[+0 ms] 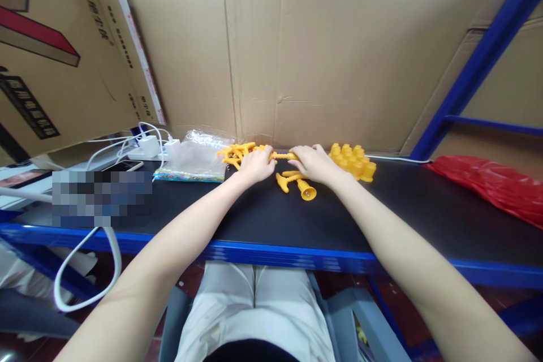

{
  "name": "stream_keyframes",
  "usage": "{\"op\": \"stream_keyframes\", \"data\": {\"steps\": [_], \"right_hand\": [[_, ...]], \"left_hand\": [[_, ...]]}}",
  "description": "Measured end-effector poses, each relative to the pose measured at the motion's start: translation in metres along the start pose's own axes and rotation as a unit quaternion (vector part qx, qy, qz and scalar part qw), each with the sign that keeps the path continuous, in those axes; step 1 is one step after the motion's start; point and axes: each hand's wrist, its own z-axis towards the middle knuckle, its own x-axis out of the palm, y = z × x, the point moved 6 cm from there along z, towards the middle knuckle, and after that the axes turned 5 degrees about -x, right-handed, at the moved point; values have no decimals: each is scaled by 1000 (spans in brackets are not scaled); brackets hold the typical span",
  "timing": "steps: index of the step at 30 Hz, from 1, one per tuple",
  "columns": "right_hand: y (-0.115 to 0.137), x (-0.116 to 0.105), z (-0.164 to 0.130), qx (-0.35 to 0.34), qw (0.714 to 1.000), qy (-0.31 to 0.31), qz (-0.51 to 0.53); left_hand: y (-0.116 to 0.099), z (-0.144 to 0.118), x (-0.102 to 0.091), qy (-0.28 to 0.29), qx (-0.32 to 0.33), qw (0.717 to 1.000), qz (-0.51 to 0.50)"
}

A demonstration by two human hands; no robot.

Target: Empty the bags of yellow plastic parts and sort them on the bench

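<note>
A thin yellow plastic rod (281, 156) stretches between my two hands. My left hand (258, 165) is closed on its left end, beside a pile of branching yellow plastic handles (236, 153). My right hand (314, 164) grips the other end; its fingertips hide that end. Just below, on the black tabletop, lie a loose yellow handle (283, 182) and a yellow bell-shaped cup (307, 191) with its open mouth toward me. Behind my right wrist stands a cluster of several yellow bell-shaped cups (356, 163).
A clear plastic bag (199, 158) lies left of the pile, near white chargers (149, 147) and cables. At the right is a red plastic bag (487, 184). Cardboard (331, 62) walls the back, and a blue edge (288, 254) borders the table's front.
</note>
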Motion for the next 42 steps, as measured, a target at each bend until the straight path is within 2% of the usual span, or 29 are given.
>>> {"op": "stream_keyframes", "data": {"steps": [4, 10, 15, 25, 35, 42], "right_hand": [[1, -3, 0, 4, 1000, 2, 5], [4, -19, 0, 4, 999, -49, -15], [5, -17, 0, -3, 999, -47, -26], [11, -16, 3, -22, 999, -37, -30], [16, -8, 4, -30, 999, -22, -6], [20, -17, 3, -46, 998, -40, -31]], "left_hand": [[1, 0, -1, -16, 12, 999, 40], [-3, -2, -4, -44, 27, 997, 59], [-6, -2, -8, -50, 45, 995, 79], [-4, 2, -6, -37, 25, 999, 27], [9, 9, 0, -43, 11, 998, 43], [9, 10, 3, -51, 14, 998, 45]]}}
